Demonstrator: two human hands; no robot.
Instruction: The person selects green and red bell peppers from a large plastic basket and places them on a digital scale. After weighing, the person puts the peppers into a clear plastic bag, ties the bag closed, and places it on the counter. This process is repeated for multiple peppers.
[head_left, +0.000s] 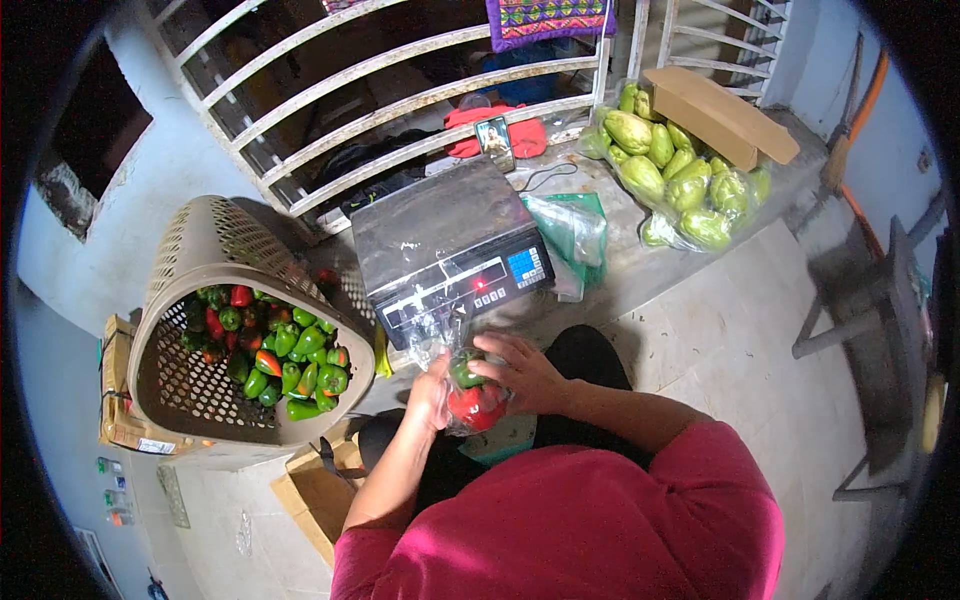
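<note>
Between my two hands is a clear plastic bag (433, 346) with a red bell pepper (478, 407) and a green bell pepper (466, 368) inside. My left hand (430, 391) grips the bag along its left side. My right hand (521, 373) curves around its right side, fingers over the green pepper. The bag's loose upper part reaches up over the front of a digital scale (442, 217). At the left, a tipped plastic basket (364, 367) holds many green and some red peppers (310, 341).
Chayotes in clear plastic (642, 177) lie at the upper right, under a cardboard box (705, 116). Green and clear bags (574, 232) lie right of the scale. A phone (495, 142) leans against the white metal grille (390, 105). An open cardboard box (311, 495) stands at the lower left.
</note>
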